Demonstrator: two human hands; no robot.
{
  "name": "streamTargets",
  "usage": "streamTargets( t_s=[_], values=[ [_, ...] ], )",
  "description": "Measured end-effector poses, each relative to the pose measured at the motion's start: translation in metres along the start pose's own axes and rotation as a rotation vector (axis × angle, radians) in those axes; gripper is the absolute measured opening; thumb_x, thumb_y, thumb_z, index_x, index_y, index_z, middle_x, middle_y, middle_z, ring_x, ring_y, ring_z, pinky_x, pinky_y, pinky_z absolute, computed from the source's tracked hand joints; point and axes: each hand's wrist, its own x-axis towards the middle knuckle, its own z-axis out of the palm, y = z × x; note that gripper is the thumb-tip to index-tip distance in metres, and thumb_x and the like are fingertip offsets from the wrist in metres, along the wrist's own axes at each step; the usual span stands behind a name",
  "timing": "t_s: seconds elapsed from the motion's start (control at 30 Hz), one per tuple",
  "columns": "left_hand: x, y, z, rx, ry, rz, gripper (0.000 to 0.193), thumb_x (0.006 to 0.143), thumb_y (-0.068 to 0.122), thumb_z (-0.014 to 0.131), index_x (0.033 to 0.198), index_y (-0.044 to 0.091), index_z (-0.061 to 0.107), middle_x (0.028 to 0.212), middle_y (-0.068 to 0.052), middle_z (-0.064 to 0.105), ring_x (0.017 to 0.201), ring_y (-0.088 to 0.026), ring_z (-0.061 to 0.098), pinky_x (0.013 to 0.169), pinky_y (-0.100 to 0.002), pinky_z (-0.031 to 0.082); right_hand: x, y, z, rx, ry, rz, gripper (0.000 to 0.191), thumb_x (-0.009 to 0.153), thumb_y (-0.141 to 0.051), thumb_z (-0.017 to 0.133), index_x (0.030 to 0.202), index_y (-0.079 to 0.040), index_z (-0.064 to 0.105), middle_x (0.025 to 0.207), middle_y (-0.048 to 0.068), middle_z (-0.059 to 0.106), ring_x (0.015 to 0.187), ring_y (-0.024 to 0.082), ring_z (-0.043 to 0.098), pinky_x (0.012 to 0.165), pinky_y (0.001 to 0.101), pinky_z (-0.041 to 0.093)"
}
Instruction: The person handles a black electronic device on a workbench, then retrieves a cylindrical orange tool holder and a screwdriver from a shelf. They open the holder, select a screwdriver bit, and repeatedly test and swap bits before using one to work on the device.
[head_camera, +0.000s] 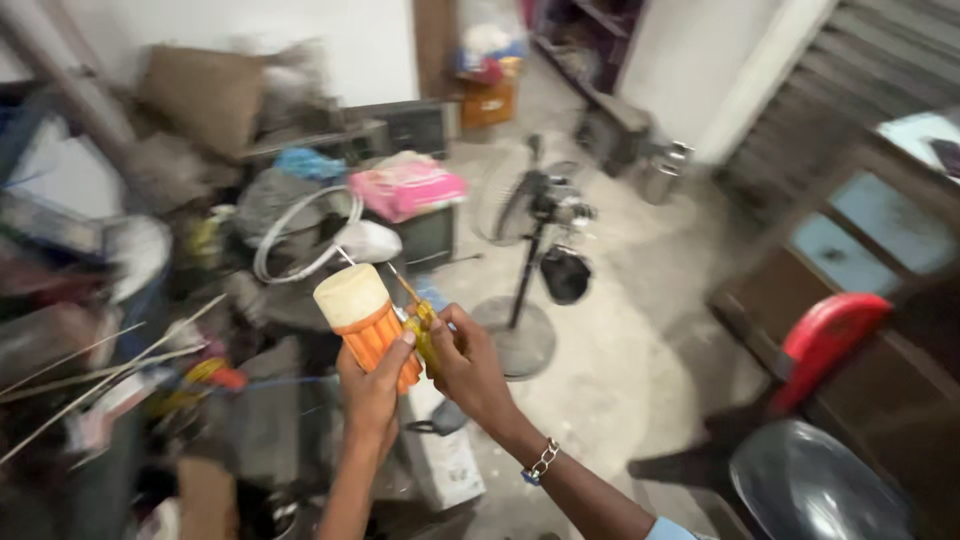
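Two hands meet mid-frame in the head view. Left hand (368, 385) fingers closed around an orange cylinder with cream cap (366, 322), held upright above the cluttered floor (620, 370). Right hand (468, 362) fingers pinched on yellow wires (420, 325) at the cylinder's side. Judged step: working wires on the part; fine grip needed. Standing fan (535, 250) behind, red chair (825, 340) right.
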Motion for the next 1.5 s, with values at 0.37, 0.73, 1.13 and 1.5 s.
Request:
streamTargets(
  t_s=[0.37,0.73,1.13,1.5],
  values=[
    [-0.077,-0.088,0.255,-0.104,-0.503,-0.193,0.036,0.087,0.008,0.068,0.122,0.003,0.059,0.11,-0.003,0.067,0.095,-0.011,0.066,0.081,-0.028,0.056,-0.107,-0.08,-0.23,-0.315,0.539,-0.083,0.029,0.105,-0.016,0.05,0.133,-0.012,0.056,0.075,-0.002,0.064,0.048,0.005,0.05,0.044,0.0256,0.043],
    [-0.188,-0.177,0.449,-0.105,-0.762,-0.243,0.032,0.091,0.009,0.068,0.121,0.001,0.06,0.101,-0.003,0.065,0.083,-0.008,0.062,0.067,-0.025,0.051,-0.202,-0.105,-0.436,-0.711,0.807,-0.349,0.033,0.101,-0.009,0.058,0.134,-0.01,0.063,0.107,0.015,0.077,0.09,0.021,0.078,0.077,0.0334,0.06],
    [-0.259,-0.236,0.566,-0.112,-0.807,-0.358,0.035,0.089,0.006,0.071,0.122,-0.001,0.06,0.106,-0.007,0.07,0.091,-0.014,0.07,0.076,-0.028,0.058,-0.266,-0.116,-0.561,-0.68,0.877,-0.246,0.044,0.092,-0.006,0.062,0.136,-0.009,0.06,0.123,0.017,0.074,0.119,0.026,0.073,0.098,0.0353,0.055],
    [-0.301,-0.253,0.638,-0.137,-0.984,-0.443,0.036,0.091,0.013,0.07,0.123,0.0,0.06,0.105,-0.006,0.069,0.089,-0.012,0.069,0.073,-0.027,0.058,-0.309,-0.127,-0.625,-0.66,0.988,-0.168,0.049,0.092,-0.005,0.061,0.141,-0.012,0.056,0.134,0.011,0.071,0.124,0.023,0.069,0.102,0.0346,0.053]
  ],
)
